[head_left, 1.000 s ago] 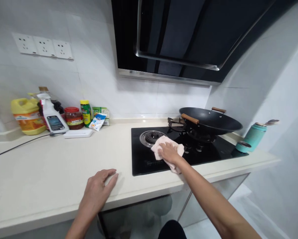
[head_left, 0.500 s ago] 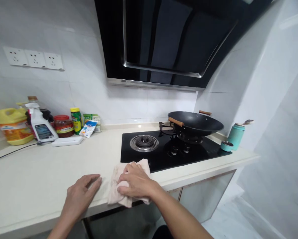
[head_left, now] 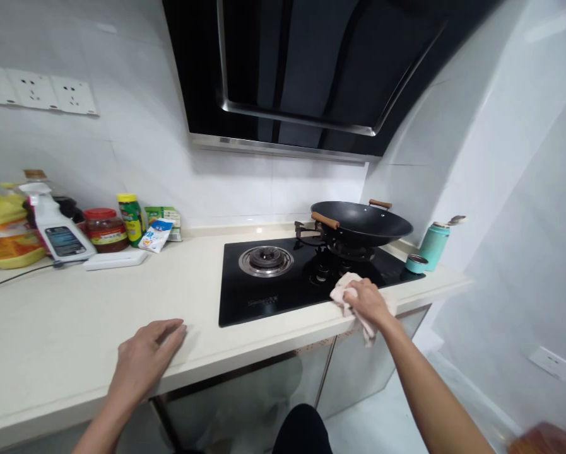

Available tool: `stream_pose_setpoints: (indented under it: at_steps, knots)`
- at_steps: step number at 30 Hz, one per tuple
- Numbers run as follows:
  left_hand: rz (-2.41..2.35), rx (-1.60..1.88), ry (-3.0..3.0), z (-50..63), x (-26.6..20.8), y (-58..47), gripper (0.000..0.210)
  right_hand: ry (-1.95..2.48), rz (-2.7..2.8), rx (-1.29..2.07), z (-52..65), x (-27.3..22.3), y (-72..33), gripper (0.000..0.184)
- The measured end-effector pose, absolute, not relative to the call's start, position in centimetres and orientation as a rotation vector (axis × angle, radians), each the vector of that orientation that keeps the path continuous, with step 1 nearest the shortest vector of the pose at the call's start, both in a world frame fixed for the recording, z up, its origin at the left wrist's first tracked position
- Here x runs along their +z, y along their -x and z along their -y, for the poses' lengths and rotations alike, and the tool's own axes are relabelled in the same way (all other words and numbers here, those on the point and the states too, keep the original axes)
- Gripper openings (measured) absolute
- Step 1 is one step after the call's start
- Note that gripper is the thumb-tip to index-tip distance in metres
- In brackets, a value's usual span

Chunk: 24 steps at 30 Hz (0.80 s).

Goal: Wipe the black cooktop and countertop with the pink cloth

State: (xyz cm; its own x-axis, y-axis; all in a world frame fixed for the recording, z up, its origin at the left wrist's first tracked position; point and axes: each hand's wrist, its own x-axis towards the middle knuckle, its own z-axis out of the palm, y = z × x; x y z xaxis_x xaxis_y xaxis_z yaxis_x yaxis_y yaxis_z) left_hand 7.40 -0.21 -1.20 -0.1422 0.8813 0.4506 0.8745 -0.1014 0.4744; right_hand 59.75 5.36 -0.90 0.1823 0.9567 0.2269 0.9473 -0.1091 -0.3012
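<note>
My right hand (head_left: 368, 301) is closed on a pale pink cloth (head_left: 344, 291), pressed on the front right edge of the black gas hob (head_left: 245, 306). Part of the cloth hangs over the counter's front edge. My left hand (head_left: 143, 356) rests on the cream countertop (head_left: 74, 328) left of the hob, fingers stretched out and slightly apart, holding nothing. A black wok (head_left: 363, 224) with wooden handles sits on the right burner, behind my right hand. The left burner (head_left: 266, 260) is bare.
A turquoise flask (head_left: 435, 246) and its turquoise cup (head_left: 416, 263) stand right of the hob. Along the back left are a yellow jug (head_left: 8, 233), a white spray bottle (head_left: 58, 227), a red-lidded jar (head_left: 105, 230) and seasoning packets (head_left: 157, 234). The black range hood (head_left: 283, 75) overhangs the hob.
My right hand has moved the cloth rightward along the hob's front edge, from its left corner to its right part. My left hand stays on the countertop. The view has shifted slightly right.
</note>
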Motion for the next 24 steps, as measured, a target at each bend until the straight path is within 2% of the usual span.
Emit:
stream_pose_setpoints:
  at_steps: [4, 9, 19, 24]
  knots:
    - [-2.100, 1.064, -2.048, 0.3, -1.2, -7.6, 0.046, 2.271, 1.564, -0.041, -5.5, -0.7, -62.4, 0.046]
    - [-2.091, 1.037, -2.082, 0.5, -1.2, -8.1, 0.047, 2.222, 1.692, -0.055, -3.9, -0.4, -57.6, 0.044]
    - [-2.036, 1.111, -2.050, 1.1, -1.1, -8.3, 0.045, 1.434, 2.137, 0.036, 1.7, -1.6, -34.6, 0.033]
    - [-2.023, 1.202, -1.969, 0.6, -1.3, -7.6, 0.045, 1.048, 2.280, -0.068, 4.2, -3.2, -28.3, 0.033]
